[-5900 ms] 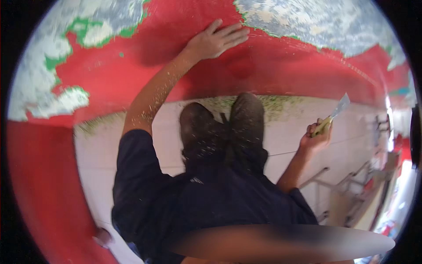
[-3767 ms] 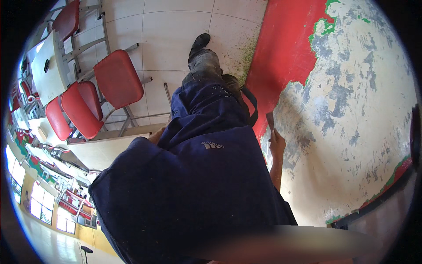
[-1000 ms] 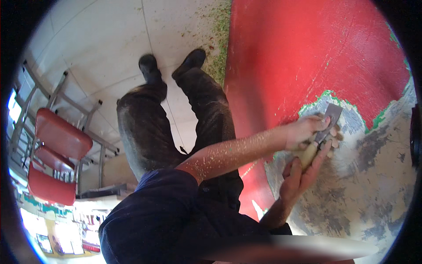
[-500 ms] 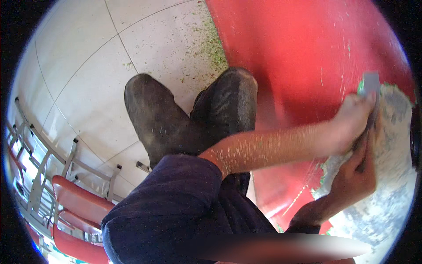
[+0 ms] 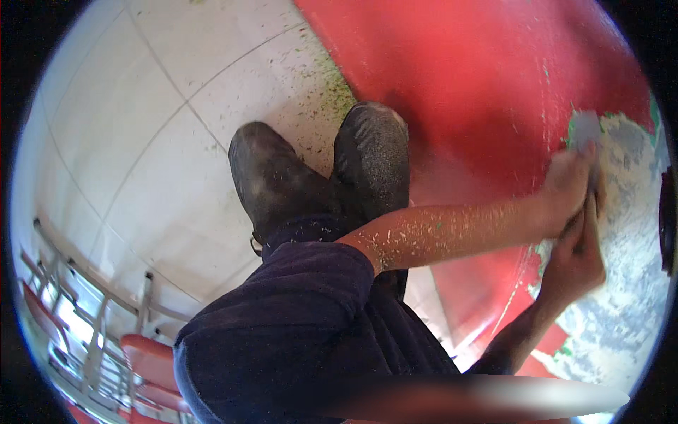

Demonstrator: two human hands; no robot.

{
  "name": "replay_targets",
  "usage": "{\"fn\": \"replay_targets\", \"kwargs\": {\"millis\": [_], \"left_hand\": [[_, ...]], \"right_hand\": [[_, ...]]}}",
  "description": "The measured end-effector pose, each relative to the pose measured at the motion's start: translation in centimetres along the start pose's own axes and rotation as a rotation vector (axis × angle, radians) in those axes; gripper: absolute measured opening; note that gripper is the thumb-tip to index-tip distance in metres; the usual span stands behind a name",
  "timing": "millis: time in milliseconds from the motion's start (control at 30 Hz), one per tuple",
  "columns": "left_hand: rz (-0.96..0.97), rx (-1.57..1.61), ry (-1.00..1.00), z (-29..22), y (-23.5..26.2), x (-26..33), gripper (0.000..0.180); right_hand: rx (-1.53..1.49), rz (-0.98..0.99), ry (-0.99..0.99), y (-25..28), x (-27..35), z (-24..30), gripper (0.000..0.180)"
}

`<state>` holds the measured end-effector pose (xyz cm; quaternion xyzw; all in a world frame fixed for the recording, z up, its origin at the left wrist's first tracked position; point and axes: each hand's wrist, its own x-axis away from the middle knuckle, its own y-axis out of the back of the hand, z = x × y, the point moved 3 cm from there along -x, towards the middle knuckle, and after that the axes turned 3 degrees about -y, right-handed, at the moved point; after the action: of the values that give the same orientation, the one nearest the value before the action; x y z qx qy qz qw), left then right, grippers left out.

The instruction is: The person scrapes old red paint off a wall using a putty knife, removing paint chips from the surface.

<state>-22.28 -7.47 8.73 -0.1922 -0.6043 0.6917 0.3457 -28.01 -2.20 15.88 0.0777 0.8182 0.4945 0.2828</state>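
- Left hand (image 5: 567,189) clenched over the scraper (image 5: 585,131) just behind its pale blade, speckled forearm stretched across from the dark sleeve (image 5: 304,283)
- Right hand (image 5: 575,256) pressed in below the left, seemingly wrapped round the handle; handle itself hidden and blurred, so grasp judged rather than plainly seen
- Scraper blade flat against the red wall (image 5: 452,78), right at the ragged border where red paint meets the bared grey patch (image 5: 628,212), a thin green layer showing along that border
- Best worked, by the look of it, with the blade kept at a low angle and fed under the lifted paint edge, not jabbed into sound red; upper hand for pressure, lower hand for steering
- Likely better in short strokes along the flaking line, away from the fingers, wrists straight so the corner of the blade does not gouge the plaster
- Shoes (image 5: 318,177) planted close to the foot of the wall on the pale tiled floor (image 5: 141,141), flakes strewn round them; possible slip underfoot, so weight worth keeping steady
- Wall close on the right, leaving little elbow room there; open floor to the left and behind the heels
- Red chairs (image 5: 148,360) with metal frames at the lower left, well apart from the hands, marking the limit for stepping back
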Motion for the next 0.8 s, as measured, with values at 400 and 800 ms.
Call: {"fn": "replay_targets", "kwargs": {"millis": [400,800], "left_hand": [[-0.002,0.224,0.039,-3.4,3.5,-0.7,0.05],[0.145,0.474,0.339,1.1,1.4,0.3,0.044]], "right_hand": [[0.18,0.208,0.15,-1.9,-1.1,3.2,0.027],[0.039,-0.074,0.341,0.5,0.6,0.1,0.026]]}}
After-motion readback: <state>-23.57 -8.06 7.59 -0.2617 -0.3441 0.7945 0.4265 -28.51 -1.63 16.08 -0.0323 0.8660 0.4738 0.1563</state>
